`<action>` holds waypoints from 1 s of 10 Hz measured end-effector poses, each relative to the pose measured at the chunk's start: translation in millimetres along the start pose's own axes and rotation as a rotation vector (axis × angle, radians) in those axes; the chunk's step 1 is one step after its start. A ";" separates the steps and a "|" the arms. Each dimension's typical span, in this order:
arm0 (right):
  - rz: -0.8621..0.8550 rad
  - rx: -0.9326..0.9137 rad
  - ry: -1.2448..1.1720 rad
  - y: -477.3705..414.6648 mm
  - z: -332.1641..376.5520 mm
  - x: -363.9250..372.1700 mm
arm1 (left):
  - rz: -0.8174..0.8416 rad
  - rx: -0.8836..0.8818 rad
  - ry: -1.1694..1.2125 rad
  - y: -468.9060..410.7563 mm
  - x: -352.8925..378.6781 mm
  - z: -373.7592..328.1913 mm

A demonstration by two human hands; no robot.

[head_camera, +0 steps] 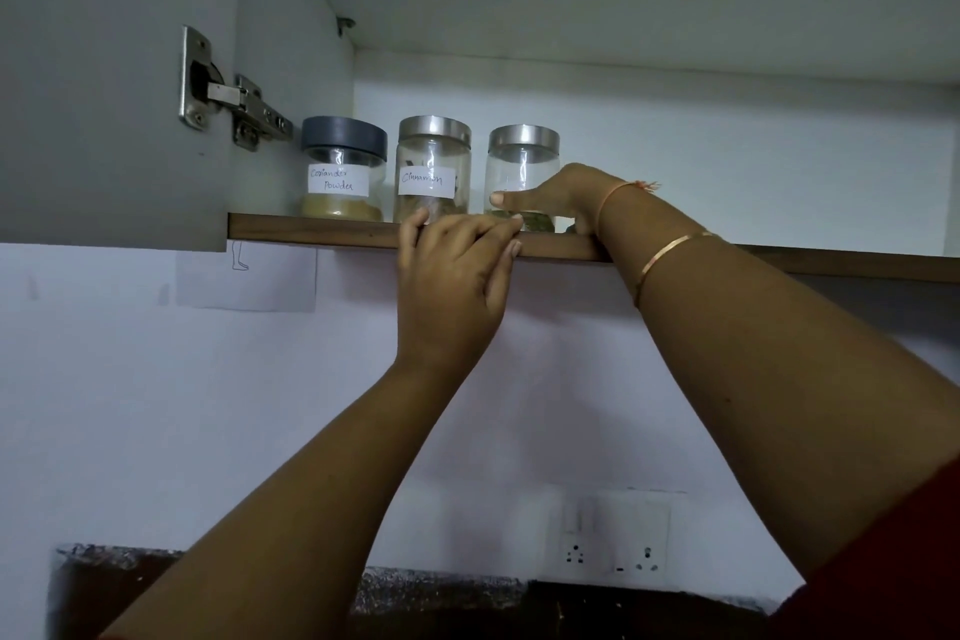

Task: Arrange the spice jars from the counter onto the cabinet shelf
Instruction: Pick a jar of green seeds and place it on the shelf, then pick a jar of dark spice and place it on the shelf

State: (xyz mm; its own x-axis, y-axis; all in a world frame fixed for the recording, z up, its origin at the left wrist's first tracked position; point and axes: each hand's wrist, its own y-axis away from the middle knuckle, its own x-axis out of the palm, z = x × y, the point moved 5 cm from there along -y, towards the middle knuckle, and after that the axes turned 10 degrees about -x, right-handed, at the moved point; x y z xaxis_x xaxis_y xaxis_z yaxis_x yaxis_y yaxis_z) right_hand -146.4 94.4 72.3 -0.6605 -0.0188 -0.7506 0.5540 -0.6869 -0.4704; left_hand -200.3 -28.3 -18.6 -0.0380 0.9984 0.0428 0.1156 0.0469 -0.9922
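Three glass spice jars stand in a row at the left end of the cabinet shelf [322, 230]. The coriander powder jar [343, 169] has a dark grey lid. Right of it is the cinnamon jar [434, 169] with a steel lid. A third steel-lidded jar [521, 161] with green contents stands furthest right; my hand hides its label. My right hand [563, 198] wraps around its lower half, thumb across the front. My left hand [457, 276] rests on the shelf's front edge, fingertips touching the base of that third jar.
The open cabinet door [104, 68] with its steel hinge [228, 104] hangs at the left. The shelf runs on to the right of the jars. Below, a wall socket plate [615, 543] sits above the dark counter backsplash [441, 592].
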 end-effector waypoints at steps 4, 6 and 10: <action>-0.358 -0.233 0.177 54.8 -5.6 -15.5 | 0.227 -0.073 -0.084 7.5 -2.9 -11.5; -0.626 -0.495 0.127 128.7 -19.4 28.5 | 0.303 -0.211 -0.010 24.0 -3.9 -27.7; -0.087 0.022 -0.196 238.5 -213.2 249.7 | 0.724 -0.654 0.150 280.6 -21.5 -9.3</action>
State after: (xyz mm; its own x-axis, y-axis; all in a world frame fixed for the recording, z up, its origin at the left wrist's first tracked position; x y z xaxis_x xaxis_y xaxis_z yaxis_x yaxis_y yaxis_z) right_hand -71.3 80.8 -326.3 -0.7924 -0.0980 -0.6021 0.4809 -0.7074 -0.5179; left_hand -157.8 -36.3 -296.8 0.3791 0.7849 -0.4901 0.5891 -0.6132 -0.5262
